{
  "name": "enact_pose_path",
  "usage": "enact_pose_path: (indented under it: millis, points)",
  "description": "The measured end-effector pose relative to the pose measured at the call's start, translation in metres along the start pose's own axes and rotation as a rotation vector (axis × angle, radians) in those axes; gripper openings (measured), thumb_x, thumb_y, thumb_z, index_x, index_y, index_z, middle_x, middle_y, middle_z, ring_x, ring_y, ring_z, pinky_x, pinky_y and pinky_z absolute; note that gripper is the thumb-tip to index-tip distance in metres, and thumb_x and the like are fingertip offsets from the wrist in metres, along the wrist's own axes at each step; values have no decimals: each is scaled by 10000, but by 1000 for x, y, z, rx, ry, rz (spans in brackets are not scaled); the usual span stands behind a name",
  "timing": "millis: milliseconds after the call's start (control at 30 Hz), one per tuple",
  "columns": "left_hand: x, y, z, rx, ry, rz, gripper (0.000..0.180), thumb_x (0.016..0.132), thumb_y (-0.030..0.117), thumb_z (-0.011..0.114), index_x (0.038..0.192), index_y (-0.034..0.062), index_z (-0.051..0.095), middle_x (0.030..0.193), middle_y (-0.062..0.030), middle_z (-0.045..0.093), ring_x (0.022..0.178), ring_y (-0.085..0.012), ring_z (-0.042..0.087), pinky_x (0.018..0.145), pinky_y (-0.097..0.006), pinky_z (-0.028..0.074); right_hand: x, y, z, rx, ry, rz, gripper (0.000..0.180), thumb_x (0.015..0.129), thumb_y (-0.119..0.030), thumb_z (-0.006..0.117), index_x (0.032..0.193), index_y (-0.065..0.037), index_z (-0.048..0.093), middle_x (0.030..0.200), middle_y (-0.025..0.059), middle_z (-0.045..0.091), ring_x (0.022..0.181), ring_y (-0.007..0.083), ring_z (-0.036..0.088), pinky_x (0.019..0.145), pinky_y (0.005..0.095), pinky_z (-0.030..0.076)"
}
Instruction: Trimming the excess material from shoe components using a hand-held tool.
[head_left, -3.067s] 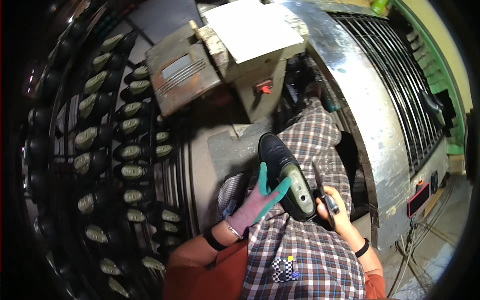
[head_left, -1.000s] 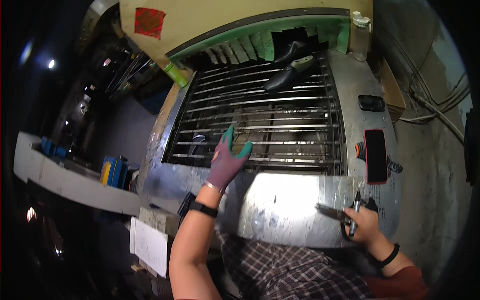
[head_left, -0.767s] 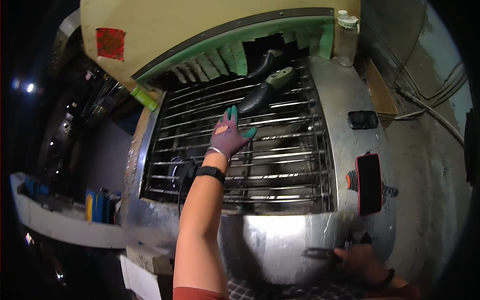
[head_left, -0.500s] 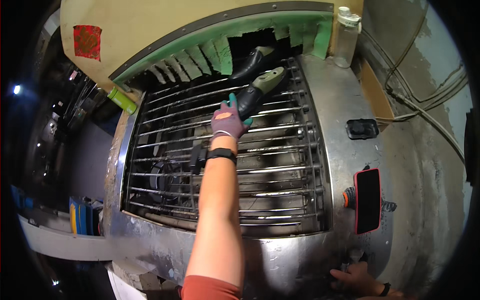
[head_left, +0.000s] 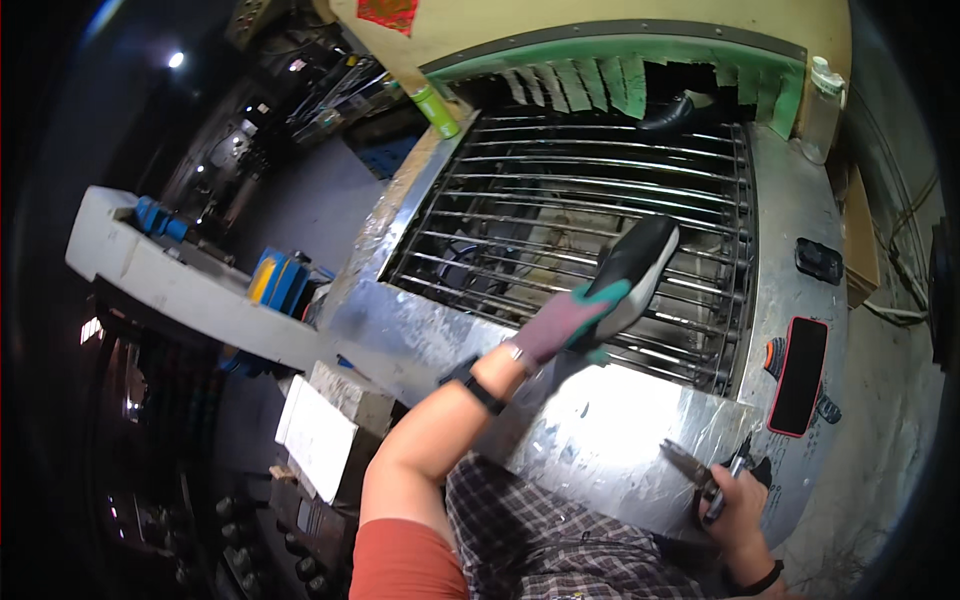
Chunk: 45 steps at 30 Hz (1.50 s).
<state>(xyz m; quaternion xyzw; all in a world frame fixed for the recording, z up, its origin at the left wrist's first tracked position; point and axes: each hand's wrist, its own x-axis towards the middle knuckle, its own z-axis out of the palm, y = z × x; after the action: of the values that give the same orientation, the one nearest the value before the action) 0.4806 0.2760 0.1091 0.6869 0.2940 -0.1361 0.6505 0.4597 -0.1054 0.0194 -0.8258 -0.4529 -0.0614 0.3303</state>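
Observation:
My left hand wears a purple glove with green fingers. It is closed around one end of a black shoe with a pale sole, tilted on its side above the near part of the metal rollers. My bare right hand, low on the right, is closed on a metal pliers-like tool whose tapering end points up and left over the steel ledge. A slim, pen-like metal piece also shows at its fingers. Another black shoe lies at the dark opening behind the rollers.
Torn green flaps hang across the opening. On the right ledge lie a red-edged phone and a black case; a clear bottle stands farther back. A green can stands at the far left corner, with a pale machine arm left.
My left hand has drawn a shoe from near the opening toward me, above the near rollers. My right hand has risen into fuller view with the tool. The view has swung left.

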Motion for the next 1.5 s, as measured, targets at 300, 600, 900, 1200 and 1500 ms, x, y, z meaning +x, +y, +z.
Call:
enact_pose_path:
  millis: [300, 600, 900, 1200, 1500]
  points:
    - [-266, -214, 34, -800, 217, 118, 472, 943, 270, 532, 1329, 16, 434, 1197, -189, 581, 856, -358, 664, 675, -463, 593, 6, -18, 2, 20, 107, 14, 459, 631, -13, 641, 1084, -65, 587, 803, 165, 552, 693, 380, 573, 598, 424, 462]
    - [-361, -315, 148, -1031, 378, 92, 854, 885, 724, 292, 1387, 42, 398, 1169, -211, 616, 729, -215, 627, 596, -299, 487, -9, -135, 23, 948, -735, 154, 489, 735, -4, 623, 1214, -63, 544, 940, 34, 568, 811, 116, 564, 758, 265, 467]
    - [-360, -356, 164, -1270, 292, 139, 646, 993, 553, 244, 1286, 26, 476, 1072, -103, 611, 741, -176, 546, 651, -302, 454, -42, -199, 57, 1369, -1276, 475, 487, 875, -135, 675, 1294, -60, 438, 981, 32, 577, 867, 86, 538, 758, 240, 459]
    - [-342, -458, 188, -977, 407, 144, 635, 985, 550, 282, 1283, 27, 483, 1069, -100, 596, 785, -173, 558, 657, -300, 466, -37, -213, 56, 1342, -1346, 602, 479, 878, -146, 678, 1288, -60, 447, 921, 2, 577, 773, 44, 523, 659, 203, 439]
    - [-356, -375, 161, -1352, 173, 353, 660, 975, 579, 295, 1303, 34, 473, 1028, -114, 607, 748, -173, 558, 629, -278, 459, -7, -209, 39, 333, -789, -537, 486, 656, -119, 761, 1116, -75, 606, 774, 101, 593, 674, 247, 613, 584, 333, 495]
